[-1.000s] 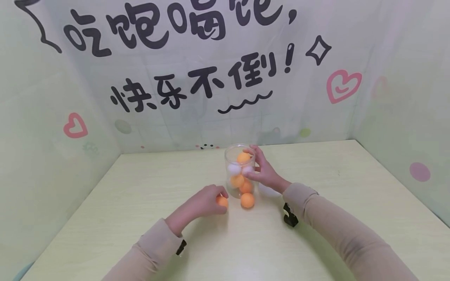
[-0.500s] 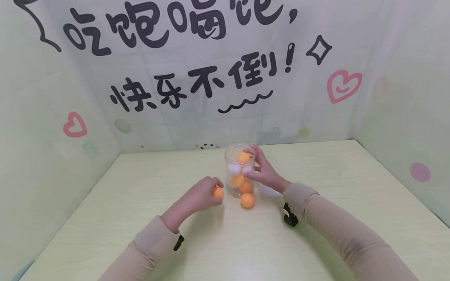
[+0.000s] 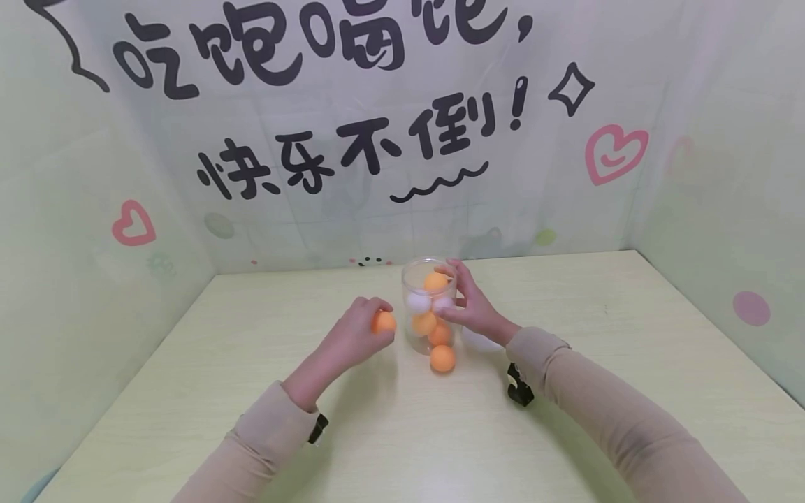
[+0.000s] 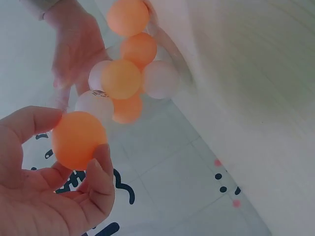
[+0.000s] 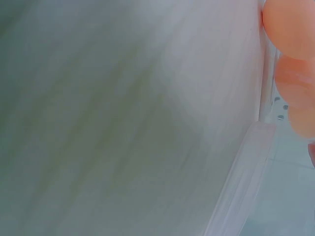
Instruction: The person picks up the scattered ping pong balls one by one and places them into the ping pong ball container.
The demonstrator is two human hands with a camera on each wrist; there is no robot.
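In the head view my left hand [image 3: 352, 337] pinches an orange ping-pong ball [image 3: 385, 322] between thumb and fingers, raised off the table just left of a clear jar [image 3: 412, 341]. The left wrist view shows this orange ball [image 4: 78, 140] at the fingertips, apart from the palm. My right hand [image 3: 476, 309] holds the upright jar from its right side, fingers and thumb spread around the wall. Several orange and white balls are inside the jar, including an orange one [image 3: 435, 283] near the top. Another orange ball [image 3: 443, 358] lies on the table in front of it.
The jar stands on a pale wooden table [image 3: 220, 363]. A flat, pale round thing [image 3: 481, 340] lies beside it, partly hidden by my right wrist. Behind the table hangs a white printed curtain [image 3: 327, 230]; similar sheets close both sides.
My left hand has lifted the orange ball from beside the jar's base, moving up and slightly left. The right hand, jar and loose ball have stayed put.
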